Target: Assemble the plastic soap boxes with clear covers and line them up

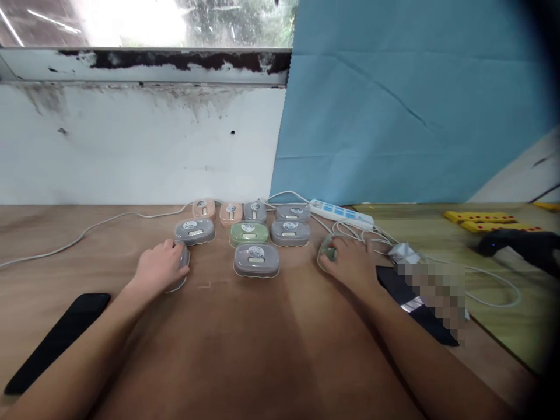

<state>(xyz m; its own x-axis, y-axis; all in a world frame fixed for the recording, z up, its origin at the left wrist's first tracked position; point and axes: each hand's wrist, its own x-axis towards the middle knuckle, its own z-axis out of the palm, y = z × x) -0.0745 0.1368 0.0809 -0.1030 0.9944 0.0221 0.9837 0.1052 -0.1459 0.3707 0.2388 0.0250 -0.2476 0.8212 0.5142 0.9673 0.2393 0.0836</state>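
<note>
My left hand (160, 268) rests closed over a grey oval gadget in clear packaging (184, 256) on the wooden table (245, 338). My right hand (352, 262) lies over a green packaged gadget (327, 252), fingers curled on it. Between the hands sits a grey packaged gadget (256, 259). Behind it stand several more in rows: a green one (249, 233), grey ones (195, 230) (290, 232), and peach ones (203, 208).
A white power strip (341, 214) with tangled white cables (490, 280) lies at the back right. A black phone (56, 341) lies at the left front, a dark flat object (411, 303) by my right wrist. Yellow bars (481, 217) and a black device (520, 244) sit far right.
</note>
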